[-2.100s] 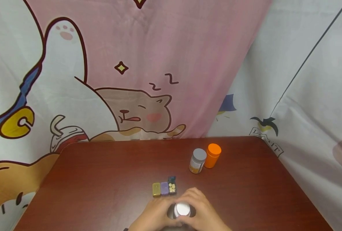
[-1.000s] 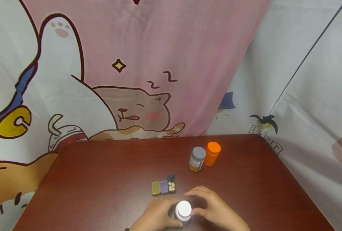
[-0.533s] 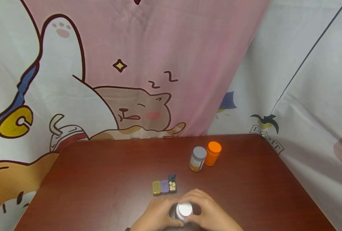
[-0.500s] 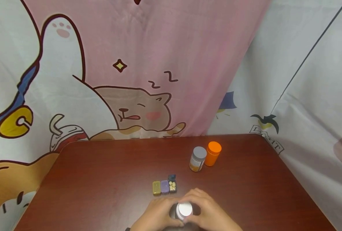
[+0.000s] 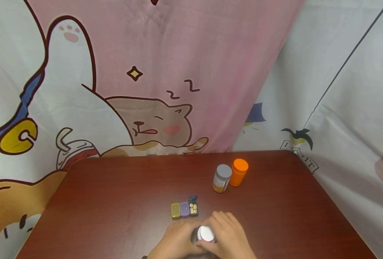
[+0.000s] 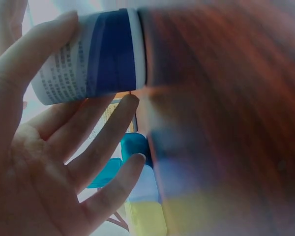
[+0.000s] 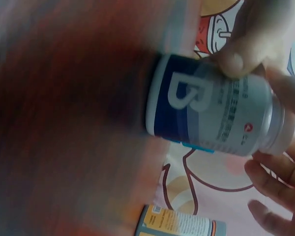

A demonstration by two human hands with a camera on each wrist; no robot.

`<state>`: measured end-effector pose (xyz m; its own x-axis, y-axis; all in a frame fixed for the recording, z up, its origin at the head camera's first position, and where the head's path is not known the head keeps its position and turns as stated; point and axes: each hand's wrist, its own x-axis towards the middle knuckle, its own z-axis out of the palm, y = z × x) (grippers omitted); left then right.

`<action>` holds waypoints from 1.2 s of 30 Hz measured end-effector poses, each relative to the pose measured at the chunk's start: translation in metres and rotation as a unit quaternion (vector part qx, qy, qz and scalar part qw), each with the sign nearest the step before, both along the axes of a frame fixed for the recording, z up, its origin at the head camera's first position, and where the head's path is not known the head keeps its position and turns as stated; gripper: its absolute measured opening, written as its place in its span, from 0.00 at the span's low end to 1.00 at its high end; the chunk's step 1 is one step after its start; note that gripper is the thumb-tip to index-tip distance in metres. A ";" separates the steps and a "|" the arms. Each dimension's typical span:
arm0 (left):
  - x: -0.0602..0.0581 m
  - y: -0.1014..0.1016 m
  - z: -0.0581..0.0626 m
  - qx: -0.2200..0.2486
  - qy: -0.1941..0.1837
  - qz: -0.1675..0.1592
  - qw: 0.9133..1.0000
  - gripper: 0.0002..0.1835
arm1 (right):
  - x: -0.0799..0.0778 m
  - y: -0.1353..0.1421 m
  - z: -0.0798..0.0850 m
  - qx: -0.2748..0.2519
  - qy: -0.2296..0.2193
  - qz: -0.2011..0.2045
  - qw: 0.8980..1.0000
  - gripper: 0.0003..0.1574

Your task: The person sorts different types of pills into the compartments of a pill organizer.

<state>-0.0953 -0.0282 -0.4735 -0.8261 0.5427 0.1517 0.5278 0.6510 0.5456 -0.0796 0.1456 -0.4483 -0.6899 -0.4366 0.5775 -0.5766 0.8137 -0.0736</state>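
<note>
White bottle [image 7: 221, 108] stands, long axis vertical, cap [image 5: 206, 233] up — left hand [image 5: 178, 236] gripping its body, right hand [image 5: 227, 232] its cap; orange jar [image 5: 239, 173] at one o'clock.

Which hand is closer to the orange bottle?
The right hand: it's in front of the orange bottle, at the cap of the white bottle. The left hand is farther away, more left, holding the white bottle.
</note>
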 end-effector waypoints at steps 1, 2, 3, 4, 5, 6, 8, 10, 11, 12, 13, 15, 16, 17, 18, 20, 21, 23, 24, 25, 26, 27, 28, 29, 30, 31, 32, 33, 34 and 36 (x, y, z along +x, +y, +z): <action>0.000 0.000 0.000 -0.002 0.001 0.002 1.000 0.27 | 0.000 -0.001 -0.001 0.000 0.009 -0.003 1.000 0.30; 0.000 0.000 -0.001 -0.003 0.004 0.004 1.000 0.27 | 0.001 -0.001 -0.001 0.000 0.017 -0.006 1.000 0.31; 0.000 0.001 -0.001 -0.005 0.006 0.006 1.000 0.27 | 0.001 -0.002 -0.002 -0.001 0.025 -0.008 1.000 0.31; -0.001 0.001 -0.001 -0.004 0.009 0.008 1.000 0.27 | 0.001 -0.002 -0.003 -0.003 0.031 -0.009 0.999 0.31; -0.001 0.002 -0.001 -0.003 0.014 0.010 1.000 0.26 | 0.001 -0.003 -0.003 -0.006 0.036 -0.010 0.999 0.31; -0.001 0.002 -0.001 0.001 0.019 0.011 1.000 0.26 | 0.001 -0.003 -0.004 -0.009 0.039 -0.011 0.999 0.31; -0.001 0.002 0.000 0.006 0.028 0.018 0.999 0.26 | 0.001 -0.003 -0.004 -0.017 0.044 -0.011 0.999 0.31; -0.002 0.002 0.002 0.007 0.038 0.028 0.999 0.26 | 0.001 -0.003 -0.004 -0.028 0.044 -0.009 0.999 0.29; -0.002 0.001 0.003 0.007 0.040 0.034 0.999 0.26 | 0.001 -0.003 -0.004 -0.035 0.041 -0.007 0.999 0.28; -0.002 0.001 0.004 0.006 0.039 0.040 0.998 0.26 | 0.000 -0.002 -0.003 -0.044 0.035 -0.007 0.998 0.28; -0.002 0.000 0.005 0.003 0.036 0.047 0.998 0.27 | 0.000 -0.001 -0.003 -0.053 0.029 -0.008 0.998 0.27; -0.004 -0.001 0.008 -0.001 0.020 0.059 0.998 0.28 | -0.001 0.002 -0.001 -0.068 0.013 -0.019 0.997 0.26; -0.004 -0.003 0.009 -0.001 0.009 0.063 0.998 0.29 | -0.002 0.005 0.001 -0.076 0.007 -0.027 0.997 0.25; -0.005 -0.004 0.010 0.000 -0.003 0.068 0.998 0.31 | -0.004 0.008 0.002 -0.081 0.001 -0.037 0.996 0.26; -0.006 -0.005 0.011 0.001 -0.012 0.073 0.997 0.31 | -0.005 0.012 0.004 -0.084 -0.001 -0.050 0.995 0.26; -0.008 -0.009 0.012 0.001 -0.026 0.083 0.996 0.32 | -0.010 0.023 0.007 -0.084 -0.001 -0.078 0.993 0.27; -0.009 -0.011 0.013 0.002 -0.029 0.087 0.996 0.31 | -0.013 0.030 0.009 -0.085 0.000 -0.092 0.992 0.28; -0.010 -0.014 0.013 0.007 -0.032 0.097 0.995 0.29 | -0.019 0.045 0.011 -0.088 0.001 -0.123 0.988 0.28; -0.011 -0.016 0.013 0.011 -0.034 0.102 0.994 0.28 | -0.022 0.054 0.012 -0.090 0.001 -0.139 0.986 0.28; -0.012 -0.017 0.014 0.015 -0.030 0.107 0.994 0.27 | -0.025 0.063 0.012 -0.093 -0.002 -0.157 0.983 0.28; -0.012 -0.019 0.014 0.018 -0.027 0.112 0.993 0.26 | -0.027 0.072 0.012 -0.096 -0.007 -0.174 0.980 0.28; -0.013 -0.020 0.014 0.021 -0.024 0.117 0.993 0.25 | -0.030 0.082 0.012 -0.100 -0.012 -0.189 0.977 0.27; -0.014 -0.021 0.014 0.022 -0.020 0.121 0.992 0.24 | -0.032 0.091 0.012 -0.105 -0.017 -0.204 0.973 0.27; -0.015 -0.023 0.014 0.020 -0.015 0.125 0.992 0.23 | -0.033 0.099 0.012 -0.108 -0.023 -0.216 0.970 0.26; -0.015 -0.023 0.014 0.018 -0.009 0.129 0.991 0.23 | -0.035 0.107 0.012 -0.109 -0.030 -0.227 0.967 0.26; -0.016 -0.024 0.014 0.015 -0.002 0.134 0.991 0.22 | -0.036 0.115 0.011 -0.111 -0.035 -0.237 0.964 0.26; -0.016 -0.025 0.014 0.011 0.003 0.139 0.990 0.22 | -0.036 0.122 0.010 -0.113 -0.037 -0.244 0.963 0.26; -0.017 -0.025 0.014 0.009 0.009 0.143 0.990 0.22 | -0.037 0.128 0.009 -0.115 -0.039 -0.248 0.961 0.25; -0.017 -0.026 0.014 0.007 0.015 0.149 0.989 0.22 | -0.037 0.133 0.008 -0.118 -0.038 -0.252 0.960 0.25; -0.018 -0.027 0.014 0.008 0.024 0.162 0.987 0.22 | -0.038 0.143 0.006 -0.121 -0.035 -0.256 0.958 0.25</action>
